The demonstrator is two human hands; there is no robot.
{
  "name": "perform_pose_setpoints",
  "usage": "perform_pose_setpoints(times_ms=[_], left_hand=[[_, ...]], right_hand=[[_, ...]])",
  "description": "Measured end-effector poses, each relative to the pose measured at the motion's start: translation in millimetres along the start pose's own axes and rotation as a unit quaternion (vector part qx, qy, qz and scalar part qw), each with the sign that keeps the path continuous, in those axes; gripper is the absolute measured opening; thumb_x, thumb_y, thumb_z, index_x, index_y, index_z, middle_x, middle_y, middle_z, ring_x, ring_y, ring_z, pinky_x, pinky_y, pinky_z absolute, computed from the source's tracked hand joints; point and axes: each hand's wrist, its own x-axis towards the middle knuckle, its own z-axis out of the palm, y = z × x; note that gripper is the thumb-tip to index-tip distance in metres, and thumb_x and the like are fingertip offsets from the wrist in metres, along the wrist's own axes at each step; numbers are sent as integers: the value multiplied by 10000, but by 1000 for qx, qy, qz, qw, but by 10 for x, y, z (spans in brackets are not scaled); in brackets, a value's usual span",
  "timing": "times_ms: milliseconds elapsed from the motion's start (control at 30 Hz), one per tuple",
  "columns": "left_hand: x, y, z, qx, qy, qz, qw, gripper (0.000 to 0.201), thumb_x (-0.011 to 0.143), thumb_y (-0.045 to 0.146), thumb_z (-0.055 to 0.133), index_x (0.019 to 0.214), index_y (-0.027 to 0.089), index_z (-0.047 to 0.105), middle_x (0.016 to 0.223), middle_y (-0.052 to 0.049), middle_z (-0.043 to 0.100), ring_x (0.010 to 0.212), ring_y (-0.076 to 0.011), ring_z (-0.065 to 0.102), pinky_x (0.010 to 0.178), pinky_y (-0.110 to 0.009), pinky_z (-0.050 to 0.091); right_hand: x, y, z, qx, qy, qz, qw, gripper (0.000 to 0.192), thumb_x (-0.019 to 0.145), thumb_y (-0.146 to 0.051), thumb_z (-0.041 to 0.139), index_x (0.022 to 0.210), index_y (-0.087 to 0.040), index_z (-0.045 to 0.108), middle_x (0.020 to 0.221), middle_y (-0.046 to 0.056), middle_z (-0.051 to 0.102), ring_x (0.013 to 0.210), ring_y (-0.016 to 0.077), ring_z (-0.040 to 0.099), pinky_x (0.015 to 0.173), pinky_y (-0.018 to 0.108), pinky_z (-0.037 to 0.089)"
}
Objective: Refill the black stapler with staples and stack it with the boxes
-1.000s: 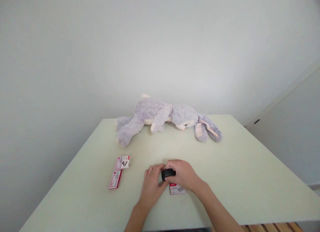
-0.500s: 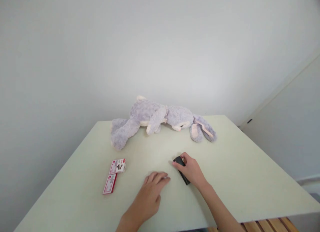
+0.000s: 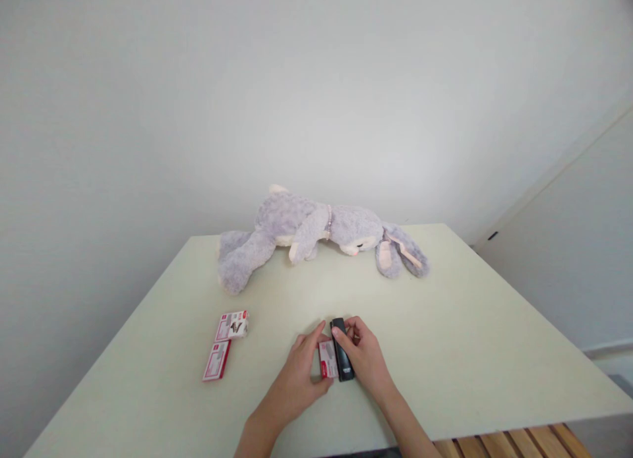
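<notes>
At the front middle of the table, my right hand [image 3: 364, 358] grips a black stapler [image 3: 343, 352], thumb on top and fingers along its far right side. The stapler stands roughly lengthwise to me. Close against its left side is a small red-and-white box [image 3: 328, 360]. My left hand [image 3: 299, 372] is curved around that box, with fingers at its far end and thumb at its near end. Part of the box's far edge is hidden by the fingers.
Two more red-and-white boxes, a far one [image 3: 231, 325] and a near one [image 3: 216, 360], lie touching on the left. A grey-purple plush rabbit [image 3: 297, 221] lies on its side along the back of the pale table [image 3: 475, 326]. Wooden slats [image 3: 509, 443] show below the front edge.
My right hand has brought the stapler left and straightened it beside the small box. My left hand, earlier lying palm down over the table, has turned and now frames the box.
</notes>
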Motion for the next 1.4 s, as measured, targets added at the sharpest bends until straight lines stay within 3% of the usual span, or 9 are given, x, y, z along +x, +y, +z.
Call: perform_pose_setpoints(times_ms=[167,267,367,433,567,767,967,1100,1400], left_hand=[[-78,90,3,45,17,14,999,978,799,163,721,1626,354,235,1576,-49,451,1456,-260,393,1239,-471,337],[-233,-7,-178,119,149,-14,982,650,943,285,610,1553,352,397,1553,-56,472,1448,-268,405,1214,-491,349],[-528,-323,-512,245,396,-124,876,446,986,382,528,1414,262,546,1500,-124,494,1422,-343,427,1201,-598,283],[-775,-576,-725,291,439,-202,825,521,982,451,503,1442,208,507,1452,-161,530,1386,-386,454,1166,-644,292],[-1154,-841,-874,308,314,-191,878,531,960,485,493,1436,257,548,1248,-108,629,1119,-316,626,1025,-510,481],[-1023,-520,-650,246,116,-106,956,641,880,350,624,1502,328,472,1240,-71,638,1121,-292,641,999,-463,530],[-394,-70,-532,170,98,-26,980,500,781,209,679,1266,272,576,1277,-83,619,1203,-295,585,1062,-461,474],[-36,230,-321,141,26,8,990,550,736,168,709,1256,289,580,1241,-58,649,1177,-290,575,1021,-433,450],[2,274,-32,135,-16,10,991,522,672,213,807,1153,274,613,1166,-46,646,1112,-296,560,984,-418,413]], right_hand=[[5,13,15,17,9,3,1000,441,893,-646,672,974,-213,649,664,-46,528,608,162,482,562,274,384],[4,18,21,25,11,7,1000,434,891,-635,682,990,-214,654,674,-46,519,619,162,481,569,274,384],[6,20,12,32,6,12,999,420,882,-619,701,984,-214,662,668,-51,493,619,158,469,565,270,376],[9,20,3,37,1,16,999,415,879,-613,707,979,-213,666,659,-54,478,613,156,458,559,269,368],[16,16,-10,43,-5,20,999,408,875,-608,714,969,-214,662,655,-59,466,613,153,446,564,269,365],[26,-2,-23,44,-10,20,999,410,872,-610,716,963,-215,659,653,-61,473,607,147,438,566,267,361],[34,-4,-4,42,-2,17,999,460,851,-648,716,961,-204,673,642,-56,488,593,147,447,551,265,367],[32,-5,2,35,7,15,999,491,836,-673,714,970,-203,676,628,-59,485,587,151,452,547,265,369],[-66,21,29,24,6,15,1000,434,870,-635,703,964,-214,655,626,-69,478,580,146,435,553,271,361]])
